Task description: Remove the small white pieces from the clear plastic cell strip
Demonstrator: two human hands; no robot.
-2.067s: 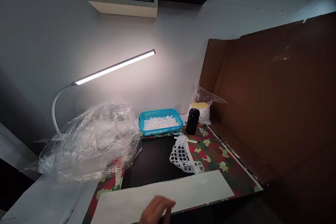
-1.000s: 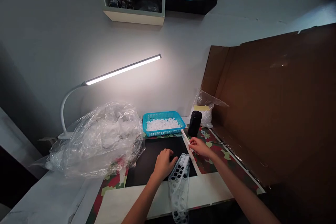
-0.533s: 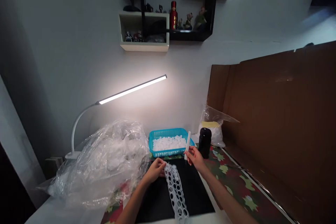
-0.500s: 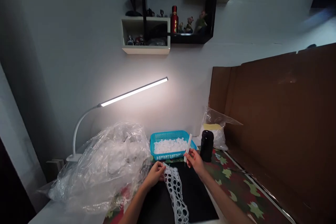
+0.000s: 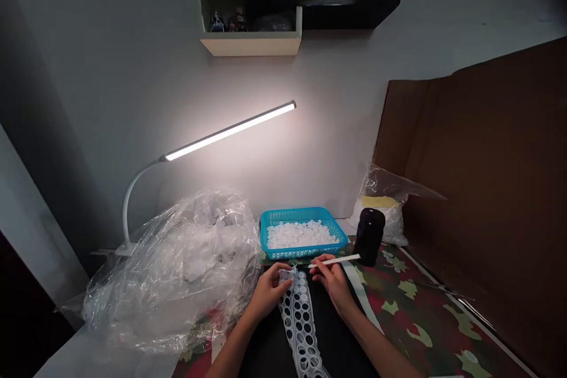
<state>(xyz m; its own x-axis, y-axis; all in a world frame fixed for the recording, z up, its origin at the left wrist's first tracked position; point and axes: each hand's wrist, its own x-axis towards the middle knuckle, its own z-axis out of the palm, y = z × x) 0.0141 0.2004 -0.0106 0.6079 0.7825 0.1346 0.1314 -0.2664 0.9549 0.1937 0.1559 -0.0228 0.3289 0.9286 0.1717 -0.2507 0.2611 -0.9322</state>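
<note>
My left hand (image 5: pixel 267 290) pinches the top end of a whitish strip (image 5: pixel 302 323) with rows of round holes. The strip hangs down toward me over a black mat (image 5: pixel 262 355), and a few holes near its top look filled with pale discs. Held in my right hand (image 5: pixel 335 288) is a slim white stick-like tool (image 5: pixel 346 258), lying almost level, its inner end close to the strip's top. Just beyond both hands sits a blue plastic basket (image 5: pixel 305 211) with many small white discs (image 5: pixel 301 235) in it.
A large clear plastic bag (image 5: pixel 177 283) bulges at the left. Right of the basket stand a black bottle (image 5: pixel 370 236) and a clear bag of white pieces (image 5: pixel 393 221). A lit lamp (image 5: pixel 230 130) hangs above; a cardboard sheet (image 5: pixel 482 171) walls off the right.
My right hand has tipped the white tool from nearly upright to nearly level, and moved closer to the strip's top. The strip lies straighter. The camera view has tilted down.
</note>
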